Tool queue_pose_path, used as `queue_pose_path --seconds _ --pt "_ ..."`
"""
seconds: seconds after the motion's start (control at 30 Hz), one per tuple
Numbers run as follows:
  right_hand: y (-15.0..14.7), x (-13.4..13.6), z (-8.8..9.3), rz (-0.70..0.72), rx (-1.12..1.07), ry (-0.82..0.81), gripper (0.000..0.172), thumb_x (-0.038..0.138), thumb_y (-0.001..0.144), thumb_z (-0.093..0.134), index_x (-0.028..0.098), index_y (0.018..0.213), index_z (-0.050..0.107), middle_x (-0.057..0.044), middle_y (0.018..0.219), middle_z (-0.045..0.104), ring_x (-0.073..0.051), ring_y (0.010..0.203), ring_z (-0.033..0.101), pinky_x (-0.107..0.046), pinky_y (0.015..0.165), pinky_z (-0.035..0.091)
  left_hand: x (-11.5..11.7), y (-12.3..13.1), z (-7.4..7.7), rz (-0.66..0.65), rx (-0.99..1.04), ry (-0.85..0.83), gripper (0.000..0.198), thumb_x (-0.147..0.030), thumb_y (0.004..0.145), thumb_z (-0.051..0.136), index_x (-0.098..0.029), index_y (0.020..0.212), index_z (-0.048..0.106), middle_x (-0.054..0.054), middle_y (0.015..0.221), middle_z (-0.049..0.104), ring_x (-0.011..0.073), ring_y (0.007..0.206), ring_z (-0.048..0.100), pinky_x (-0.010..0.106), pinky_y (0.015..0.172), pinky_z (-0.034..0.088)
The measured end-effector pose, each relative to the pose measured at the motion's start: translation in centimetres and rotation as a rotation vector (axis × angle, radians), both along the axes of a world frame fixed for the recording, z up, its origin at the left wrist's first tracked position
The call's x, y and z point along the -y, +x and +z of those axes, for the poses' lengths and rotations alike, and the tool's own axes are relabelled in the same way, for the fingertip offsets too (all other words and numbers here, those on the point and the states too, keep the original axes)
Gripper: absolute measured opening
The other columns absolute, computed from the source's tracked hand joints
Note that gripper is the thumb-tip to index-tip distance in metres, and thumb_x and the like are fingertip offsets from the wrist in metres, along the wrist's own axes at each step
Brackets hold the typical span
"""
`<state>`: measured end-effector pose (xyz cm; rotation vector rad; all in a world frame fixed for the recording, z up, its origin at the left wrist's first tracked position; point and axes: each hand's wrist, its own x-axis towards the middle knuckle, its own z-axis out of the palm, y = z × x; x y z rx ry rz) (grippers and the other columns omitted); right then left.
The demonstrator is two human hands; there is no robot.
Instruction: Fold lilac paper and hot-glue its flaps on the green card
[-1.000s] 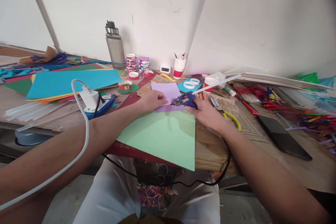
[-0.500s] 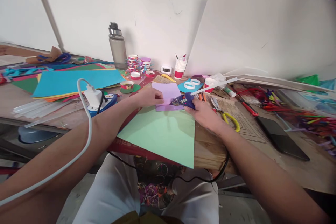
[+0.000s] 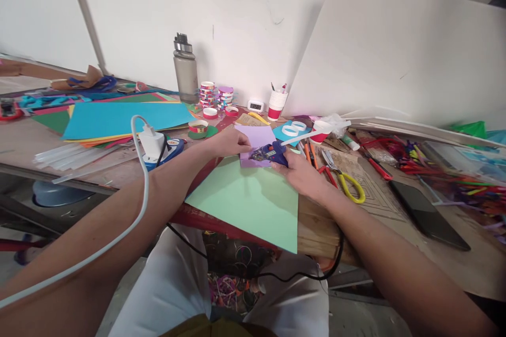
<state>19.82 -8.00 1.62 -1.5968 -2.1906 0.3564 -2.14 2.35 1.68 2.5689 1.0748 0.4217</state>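
Observation:
My right hand (image 3: 302,172) grips a blue glue gun (image 3: 272,154) with a clear glue stick (image 3: 316,134) poking out behind; its nozzle points left onto a small lilac paper sheet (image 3: 256,139). My left hand (image 3: 231,141) rests on the lilac sheet's left edge, fingers curled, pinning it down. The lilac sheet overlaps the far edge of a larger pale green sheet (image 3: 249,200) that hangs over the wooden table's front edge (image 3: 316,237). The gun's black cord (image 3: 336,258) drops off the table toward my lap.
A stack of coloured paper (image 3: 122,118) and a white charger on a power strip (image 3: 158,147) lie left. Yellow-handled scissors (image 3: 348,187), a black phone (image 3: 425,216), cups (image 3: 276,104), a grey bottle (image 3: 185,71) and tape rings (image 3: 213,96) crowd the back and right.
The glue gun's nozzle has crept leftward along the lilac sheet, closer to my left hand. The view has shifted slightly right; both hands stay on the paper.

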Motion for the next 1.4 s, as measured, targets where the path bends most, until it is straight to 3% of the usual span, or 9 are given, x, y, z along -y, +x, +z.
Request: queue_pose_path --seconds 0.37,0.93,1.27,1.4 --pt "-1.0 -0.1 0.1 0.073 -0.007 -0.003 0.029 0.03 0.092 0.047 0.016 0.116 0.054 -0.012 0.108 0.066 -0.025 0.097 0.06 -0.033 0.079 0.043 -0.2 0.2 0.1 0.029 -0.014 -0.019 0.031 -0.035 0.079 0.048 -0.015 0.068 0.069 0.0 0.062 0.065 0.0117 0.059 0.052 0.022 0.057 0.034" --pt "-0.6 -0.2 0.1 0.112 -0.053 -0.019 0.03 0.03 0.091 0.048 0.017 0.117 0.055 -0.011 0.111 0.066 -0.025 0.101 0.059 -0.034 0.086 0.043 -0.3 0.2 -0.3 0.039 0.011 -0.018 0.034 -0.04 0.078 0.048 -0.015 0.072 0.071 0.001 0.065 0.066 0.0132 0.063 0.054 0.023 0.059 0.036" --pt "1.7 0.0 0.4 -0.002 -0.042 -0.022 0.024 0.033 0.088 0.052 0.017 0.103 0.062 -0.009 0.099 0.068 -0.024 0.088 0.061 -0.033 0.075 0.045 -0.1 0.2 -0.1 0.04 0.014 0.002 0.03 -0.037 0.076 0.048 -0.016 0.065 0.067 -0.001 0.061 0.06 0.0118 0.06 0.049 0.022 0.057 0.033" --pt "1.6 -0.1 0.1 0.002 -0.053 -0.002 0.025 0.032 0.088 0.053 0.017 0.107 0.062 -0.008 0.099 0.069 -0.023 0.088 0.062 -0.032 0.075 0.045 -0.5 0.1 -0.4 0.044 0.015 -0.015 0.031 -0.037 0.076 0.048 -0.016 0.073 0.071 0.0 0.065 0.063 0.0122 0.062 0.05 0.022 0.057 0.033"
